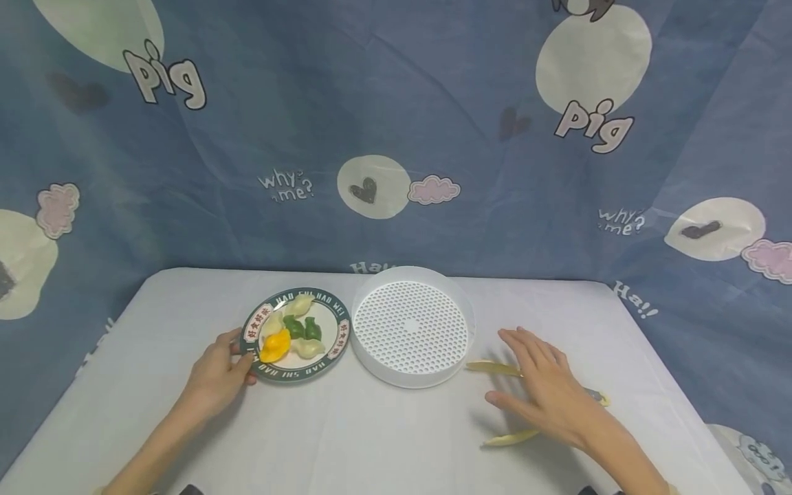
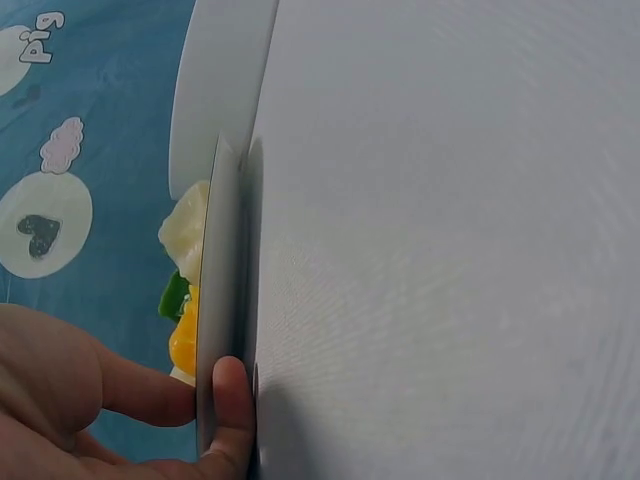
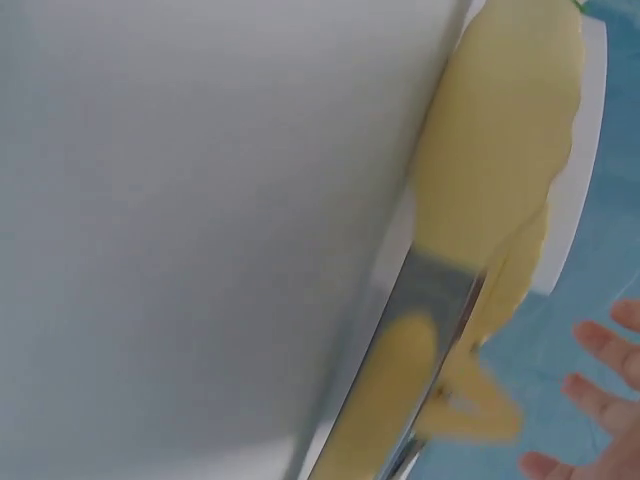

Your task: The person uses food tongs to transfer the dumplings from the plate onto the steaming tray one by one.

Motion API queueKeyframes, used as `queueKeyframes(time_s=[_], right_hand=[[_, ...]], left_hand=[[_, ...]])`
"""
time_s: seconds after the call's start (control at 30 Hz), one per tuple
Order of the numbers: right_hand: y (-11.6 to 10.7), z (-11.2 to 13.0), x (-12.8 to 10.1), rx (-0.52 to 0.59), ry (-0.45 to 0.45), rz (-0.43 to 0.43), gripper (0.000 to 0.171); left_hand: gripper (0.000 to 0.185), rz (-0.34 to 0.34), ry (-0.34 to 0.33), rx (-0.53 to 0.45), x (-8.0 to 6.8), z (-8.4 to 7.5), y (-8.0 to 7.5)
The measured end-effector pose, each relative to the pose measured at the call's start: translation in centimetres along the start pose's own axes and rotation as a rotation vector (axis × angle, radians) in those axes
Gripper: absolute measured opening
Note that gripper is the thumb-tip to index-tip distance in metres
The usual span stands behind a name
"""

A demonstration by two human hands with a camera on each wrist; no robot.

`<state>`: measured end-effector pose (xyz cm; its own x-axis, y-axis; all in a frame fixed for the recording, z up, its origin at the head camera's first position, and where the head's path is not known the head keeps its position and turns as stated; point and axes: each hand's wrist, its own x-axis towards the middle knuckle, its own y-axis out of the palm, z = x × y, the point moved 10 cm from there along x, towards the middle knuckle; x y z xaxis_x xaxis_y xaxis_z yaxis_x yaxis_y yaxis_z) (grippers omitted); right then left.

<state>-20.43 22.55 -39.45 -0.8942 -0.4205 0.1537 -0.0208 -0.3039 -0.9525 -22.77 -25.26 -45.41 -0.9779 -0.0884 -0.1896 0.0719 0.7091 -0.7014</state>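
My left hand [image 1: 213, 377] pinches the near-left rim of a round plate [image 1: 333, 302] with a green lettered border. On the plate lie a yellow dumpling [image 1: 275, 346], green dumplings [image 1: 293, 328] and several pale ones. In the left wrist view, thumb and fingers grip the plate edge from both sides, with the plate's underside close to the table. My right hand [image 1: 551, 392], its fingers spread, hovers over a pair of tongs [image 1: 495, 368] with yellow ends and holds nothing. The right wrist view shows the tongs' broad yellow end [image 3: 500, 130] up close; the hand hides their middle in the head view.
A white round steamer tray [image 1: 383, 375] with a perforated base sits right beside the plate, between the hands. Everything stands on a white-covered table [image 1: 371, 440]. Behind its far edge hangs a blue printed cloth [image 1: 297, 103].
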Motion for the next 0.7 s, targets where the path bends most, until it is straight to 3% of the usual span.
queueKeyframes(time_s=[0.43, 0.7], right_hand=[[0.1, -3.9, -3.1, 0.008, 0.077, 0.129, 0.094], [0.2, -5.3, -3.9, 0.025, 0.087, 0.121, 0.102]], left_hand=[[0.071, 0.0, 0.003, -0.025, -0.2, 0.2, 0.1], [0.07, -0.004, 0.012, -0.024, -0.1, 0.2, 0.2]])
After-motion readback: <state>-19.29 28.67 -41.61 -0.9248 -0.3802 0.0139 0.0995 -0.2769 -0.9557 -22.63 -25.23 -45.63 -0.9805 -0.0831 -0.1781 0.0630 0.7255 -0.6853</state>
